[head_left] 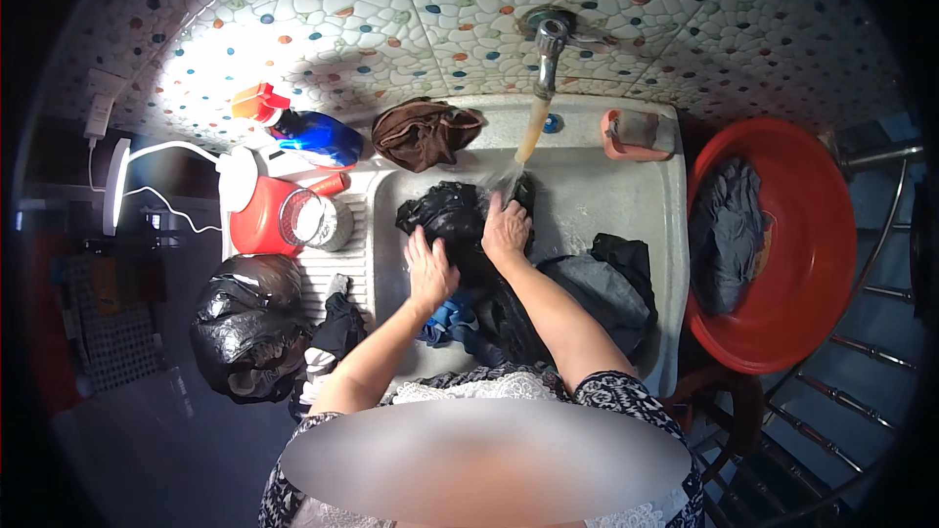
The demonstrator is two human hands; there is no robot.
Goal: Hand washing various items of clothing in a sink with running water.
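Note:
A wet black garment (440, 208) lies bunched in the grey sink (577, 181), under water running from the tap. My left hand (430, 272) rests on its near left side, fingers stretched out over the cloth. At the stream, my right hand (507, 231) has its fingers curled into the black cloth; their tips are partly hidden. The tap (548, 54) has a yellowish hose (532, 132) on its spout. Blue cloth (450, 321) sits below my left hand. A dark grey garment (595, 291) lies right of my right forearm.
Right of the sink, a red basin (807, 235) holds a grey garment (727, 235). A brown cloth (425, 134), a blue spray bottle (323, 139) and a pink soap dish (616, 137) line the back. At left are a clear jar (318, 220), a black plastic bag (249, 323) and a lamp (117, 186).

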